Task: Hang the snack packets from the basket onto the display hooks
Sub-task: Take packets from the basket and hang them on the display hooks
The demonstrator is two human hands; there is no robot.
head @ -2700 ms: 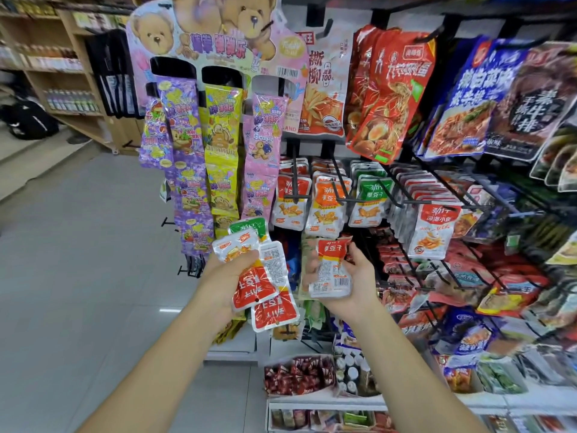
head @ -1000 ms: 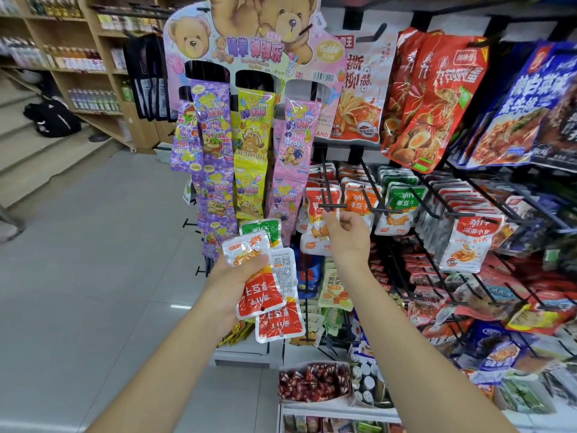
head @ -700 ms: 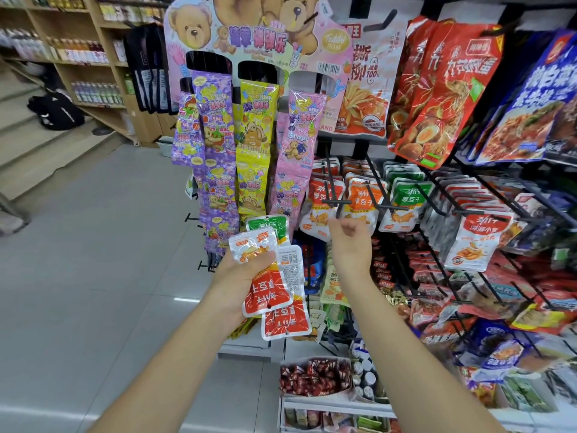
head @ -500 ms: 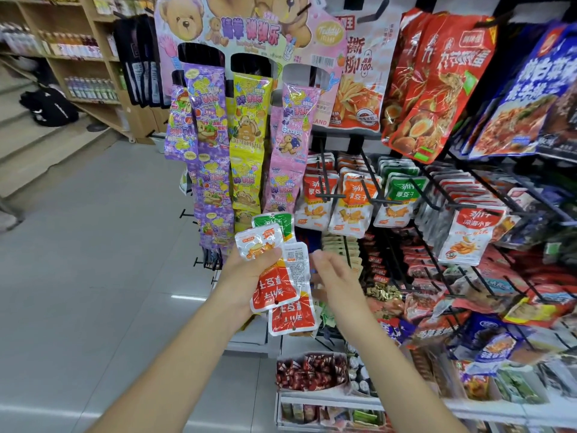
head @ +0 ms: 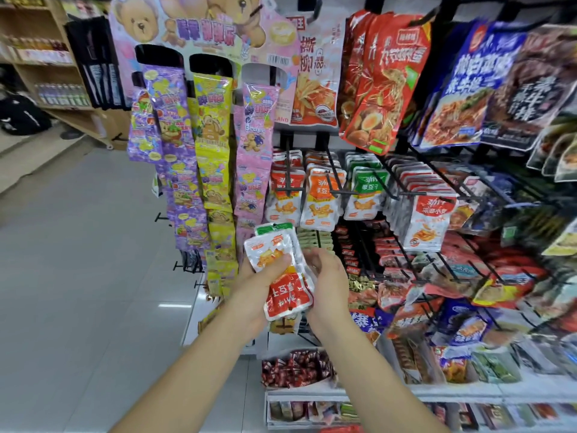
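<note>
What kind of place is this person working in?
Probably a small convenience store: snack packets hang in rows on black display hooks, a bear-printed card display carries candy bags, and wooden shelves of bottles line the far side.

On the black wire hooks [head: 334, 178] of the display rack [head: 321, 140], snack packets [head: 320, 200] are hung in rows, larger pouches [head: 385, 82] along the top edge.

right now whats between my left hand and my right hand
In the head view, a bunch of snack packets: the left hand grips it, thumb on top, and the right hand is at its right edge, fingers curled.
</note>
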